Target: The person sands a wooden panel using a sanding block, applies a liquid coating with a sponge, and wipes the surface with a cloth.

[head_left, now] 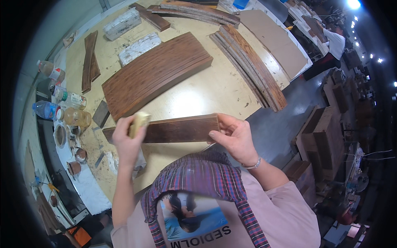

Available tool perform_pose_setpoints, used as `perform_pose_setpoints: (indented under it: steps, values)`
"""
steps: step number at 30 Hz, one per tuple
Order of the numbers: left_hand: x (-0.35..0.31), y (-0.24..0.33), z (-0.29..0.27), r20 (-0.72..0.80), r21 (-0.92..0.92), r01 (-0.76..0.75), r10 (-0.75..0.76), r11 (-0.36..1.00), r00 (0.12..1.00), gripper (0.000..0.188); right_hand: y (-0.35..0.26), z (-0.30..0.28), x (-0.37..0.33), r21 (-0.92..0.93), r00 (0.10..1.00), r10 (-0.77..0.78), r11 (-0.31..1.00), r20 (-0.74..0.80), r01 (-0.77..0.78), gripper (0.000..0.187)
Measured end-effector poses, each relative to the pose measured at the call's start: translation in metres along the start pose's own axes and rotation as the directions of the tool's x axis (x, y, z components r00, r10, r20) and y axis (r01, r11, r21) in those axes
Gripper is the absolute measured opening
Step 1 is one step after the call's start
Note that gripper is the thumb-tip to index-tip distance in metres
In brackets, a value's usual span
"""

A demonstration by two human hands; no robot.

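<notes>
A narrow dark-brown wooden board (178, 129) lies crosswise in front of me. At its right end my right hand (237, 139) is closed, thumb on the near face and fingers on the far side. My left hand (127, 139) grips a pale yellow block (141, 121), like a sponge or sanding pad, over the board's left part. Whether the block touches the wood I cannot tell. Just beyond lies a wide, slightly curved wooden panel (155, 72) with grooves along its right part.
Two wrapped blocks (122, 24) sit behind the panel. Several curved wooden strips (252, 66) lie to the right, and crossed slats (89, 62) at left. Bottles (76, 117) and small cups (74, 167) line the table's left edge. A person (334, 43) stands far right.
</notes>
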State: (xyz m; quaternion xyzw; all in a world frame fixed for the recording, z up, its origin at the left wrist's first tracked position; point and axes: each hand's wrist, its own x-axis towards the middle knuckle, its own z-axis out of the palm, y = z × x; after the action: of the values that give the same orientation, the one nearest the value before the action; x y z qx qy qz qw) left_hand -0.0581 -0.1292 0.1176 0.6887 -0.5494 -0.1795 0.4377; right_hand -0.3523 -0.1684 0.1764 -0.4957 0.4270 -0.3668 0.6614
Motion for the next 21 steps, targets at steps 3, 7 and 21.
perform_pose_setpoints:
  steps: [3, 7, 21]
  values:
    - [-0.013, -0.060, -0.026, -0.237, 0.137, 0.193, -0.157, 0.971, 0.959, 0.028, 0.003, -0.002, -0.002, -0.163, 1.000, 0.010, 0.987, -0.014, -0.013, 0.031]
    - [-0.007, 0.025, 0.010, -0.126, 0.063, -0.082, 0.089, 0.995, 0.988, 0.029, 0.004, -0.005, -0.007, -0.073, 1.000, 0.007, 0.997, -0.027, -0.009, 0.037]
    - [-0.068, -0.100, -0.037, 0.108, -0.820, 0.468, -0.714, 0.329, 0.692, 0.029, 0.020, -0.034, -0.015, -0.064, 0.994, 0.036, 0.997, -0.103, -0.042, 0.034]
